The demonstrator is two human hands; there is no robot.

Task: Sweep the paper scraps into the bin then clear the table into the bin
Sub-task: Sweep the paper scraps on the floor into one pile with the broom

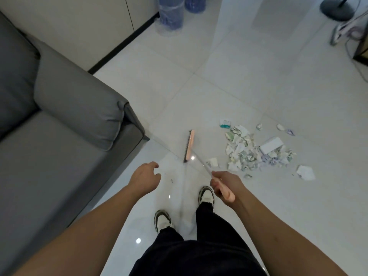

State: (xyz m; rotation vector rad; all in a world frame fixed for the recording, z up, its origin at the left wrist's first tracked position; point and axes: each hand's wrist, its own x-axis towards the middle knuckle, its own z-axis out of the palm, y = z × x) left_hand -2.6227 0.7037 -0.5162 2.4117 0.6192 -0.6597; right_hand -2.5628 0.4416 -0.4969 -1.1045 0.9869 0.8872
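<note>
A heap of torn paper scraps (251,152) lies on the white tiled floor, right of centre, with loose pieces scattered around it. A broom with a pink head (189,145) rests on the floor just left of the heap, its thin pole running back to a pink grip. My right hand (224,187) is closed around that grip. My left hand (145,177) hovers beside it, fingers loosely apart, holding nothing. No bin or table is in view.
A grey sofa (59,126) fills the left side, its corner close to the broom head. Two blue water jugs (171,14) stand by the far wall. A fan base (337,8) and cables sit far right. My two feet (185,206) stand below the hands.
</note>
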